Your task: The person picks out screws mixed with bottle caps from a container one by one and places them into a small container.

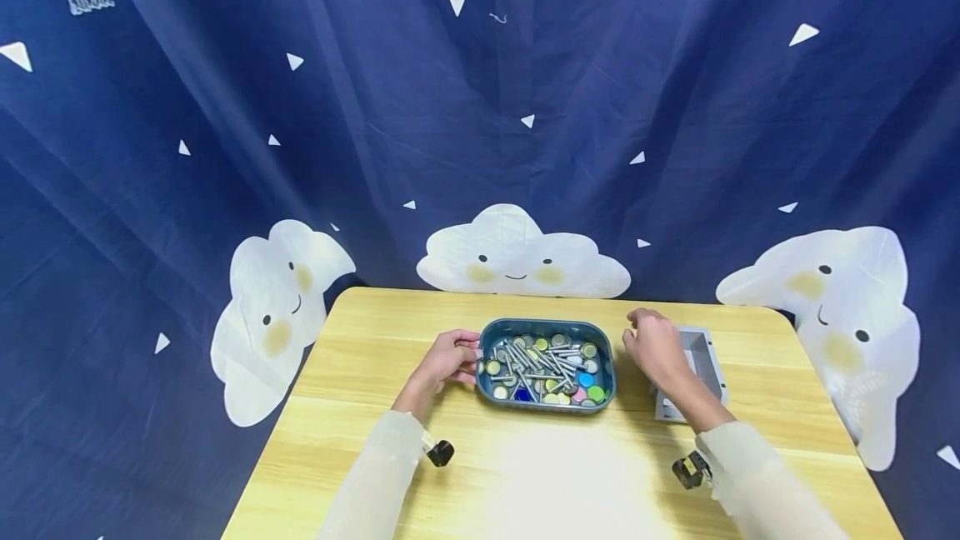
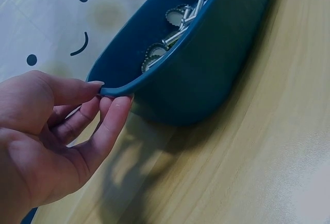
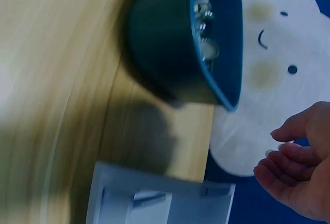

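A dark teal plastic bin [image 1: 543,408] stands on the table, holding many silvery bolts [image 2: 178,37] and crown bottle caps [image 2: 175,17]; a few caps are blue, green or pink. My left hand [image 1: 442,358] pinches the bin's rim at its left end, thumb on top and fingertips under the lip, as the left wrist view shows. My right hand [image 1: 654,348] hovers between the bin's right end and a grey divided box [image 3: 149,175]. Its fingers are loosely bent, touching neither container, with nothing visible in them. The forearm partly covers the grey box in the head view.
The light wooden table [image 1: 375,323] ends at a dark blue curtain [image 1: 480,107] printed with white clouds and triangles. A bright glare lies on the tabletop's near middle. Each wrist wears a small black camera [image 1: 441,452].
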`<state>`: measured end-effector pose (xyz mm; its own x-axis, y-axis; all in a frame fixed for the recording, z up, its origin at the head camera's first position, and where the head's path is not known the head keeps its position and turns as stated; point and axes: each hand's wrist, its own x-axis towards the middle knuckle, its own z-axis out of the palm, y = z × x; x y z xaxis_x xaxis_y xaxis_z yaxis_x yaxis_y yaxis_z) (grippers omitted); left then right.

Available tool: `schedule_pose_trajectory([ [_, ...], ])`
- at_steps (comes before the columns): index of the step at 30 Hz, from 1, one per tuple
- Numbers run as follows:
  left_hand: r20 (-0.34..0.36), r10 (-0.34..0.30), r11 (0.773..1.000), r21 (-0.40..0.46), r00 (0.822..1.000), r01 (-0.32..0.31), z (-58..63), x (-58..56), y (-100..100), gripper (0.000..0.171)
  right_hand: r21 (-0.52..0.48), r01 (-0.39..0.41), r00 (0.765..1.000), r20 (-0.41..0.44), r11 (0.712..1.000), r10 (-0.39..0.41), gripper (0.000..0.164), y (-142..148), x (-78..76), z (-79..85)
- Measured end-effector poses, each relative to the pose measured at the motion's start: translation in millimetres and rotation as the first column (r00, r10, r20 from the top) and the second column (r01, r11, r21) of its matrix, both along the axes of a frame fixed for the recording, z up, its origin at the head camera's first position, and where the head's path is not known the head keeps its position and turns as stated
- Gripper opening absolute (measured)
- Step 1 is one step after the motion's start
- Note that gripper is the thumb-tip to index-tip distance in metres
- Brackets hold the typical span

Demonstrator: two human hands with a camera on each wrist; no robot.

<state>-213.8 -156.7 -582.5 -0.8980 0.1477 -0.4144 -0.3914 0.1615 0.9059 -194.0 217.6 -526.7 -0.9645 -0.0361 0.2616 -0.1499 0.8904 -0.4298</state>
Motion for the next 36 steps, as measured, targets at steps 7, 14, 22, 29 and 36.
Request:
schedule_pose_trajectory([
  [7, 0.003, 0.012, 1.000, 0.009, 1.000, -0.012, 0.1, 0.3, 0.8, 0.047, -0.064, -0.087, 0.995, 0.047, 0.994, 0.090, 0.024, -27.8, -2.3, 3.4],
  [14, 0.005, 0.016, 1.000, 0.019, 1.000, -0.016, -0.5, -0.9, -0.1, 0.047, -0.071, -0.159, 0.972, 0.165, 0.985, 0.169, 0.023, -52.4, -3.7, -2.5],
  [22, 0.000, 0.008, 1.000, 0.012, 1.000, -0.008, -1.9, -0.1, -0.7, 0.048, -0.066, -0.164, 0.937, 0.303, 0.984, 0.176, 0.020, -73.0, -4.2, -19.2],
  [29, -0.007, -0.001, 1.000, 0.004, 1.000, 0.001, 2.2, 1.7, 1.7, 0.046, -0.021, -0.172, 0.933, 0.316, 0.985, 0.170, 0.013, -78.9, -6.2, -37.3],
  [36, -0.006, 0.000, 1.000, -0.009, 1.000, 0.000, 3.3, 2.9, 1.7, 0.045, -0.006, -0.176, 0.934, 0.313, 0.984, 0.169, 0.014, -84.6, -7.7, -47.6],
])
